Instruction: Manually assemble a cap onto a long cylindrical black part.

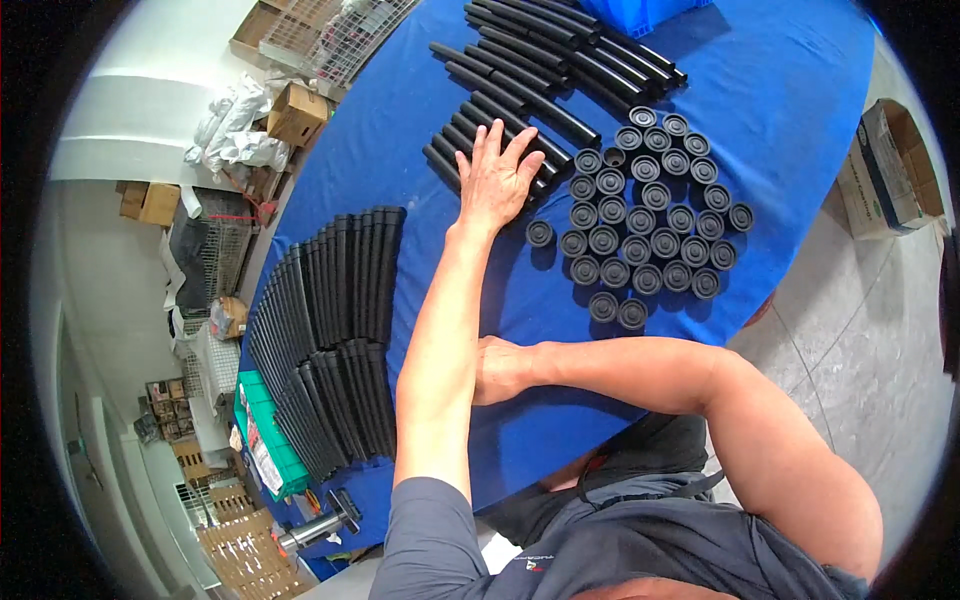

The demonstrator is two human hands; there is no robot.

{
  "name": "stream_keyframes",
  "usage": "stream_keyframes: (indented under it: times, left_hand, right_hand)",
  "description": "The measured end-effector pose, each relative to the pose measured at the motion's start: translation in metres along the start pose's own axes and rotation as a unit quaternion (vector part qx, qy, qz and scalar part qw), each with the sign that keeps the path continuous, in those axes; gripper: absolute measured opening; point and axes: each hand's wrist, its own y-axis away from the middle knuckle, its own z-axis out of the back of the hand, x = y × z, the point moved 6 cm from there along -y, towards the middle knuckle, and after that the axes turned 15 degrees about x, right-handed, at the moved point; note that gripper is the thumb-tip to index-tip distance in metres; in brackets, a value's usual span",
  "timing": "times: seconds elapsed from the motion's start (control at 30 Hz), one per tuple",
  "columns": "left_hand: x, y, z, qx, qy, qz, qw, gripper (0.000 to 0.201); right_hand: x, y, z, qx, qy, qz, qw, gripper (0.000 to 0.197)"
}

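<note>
My left hand [493, 182] reaches far over the table, its fingers spread and lying on a row of short black tubes [497, 108]. Closer to me, my right hand [502, 370] is partly behind my left forearm; its fingers are hidden, so I cannot tell what they hold. Right of the tubes stand many round black caps [637, 220] with ringed tops, grouped loosely. One cap [540, 234] sits a little apart, nearest my left hand. Left of my forearm, long black tubes with wider end pieces [350, 280] lie side by side in two overlapping rows.
A blue cloth [790, 90] covers the table. More black tubes [570, 40] lie at the back, beside a blue bin [645, 12]. At the left edge are a green crate [275, 440] and a metal cylindrical tool [320, 527]. An open cardboard box [885, 175] stands on the floor at right.
</note>
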Motion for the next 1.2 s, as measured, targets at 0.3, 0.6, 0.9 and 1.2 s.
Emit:
stream_keyframes:
  times: [0.3, 0.6, 0.9, 1.2]
  left_hand:
    - [-0.001, 0.001, 0.0, -0.007, 0.0, -0.005, 1.0, 0.058]
    - [0.001, 0.002, 0.0, -0.005, 0.003, 0.002, 1.0, 0.059]
    - [-0.002, 0.001, 0.002, -0.01, -0.001, 0.003, 1.0, 0.061]
    - [0.007, 0.011, 0.001, 0.0, -0.006, 0.014, 1.0, 0.064]
  right_hand:
    - [-0.002, -0.001, -0.002, 0.005, 0.007, -0.005, 1.0, 0.028]
    - [-0.001, 0.0, -0.001, -0.012, 0.01, 0.005, 1.0, 0.027]
    - [0.0, 0.001, 0.001, -0.012, 0.008, 0.005, 1.0, 0.028]
    - [0.004, 0.002, 0.001, 0.003, 0.014, -0.001, 1.0, 0.031]
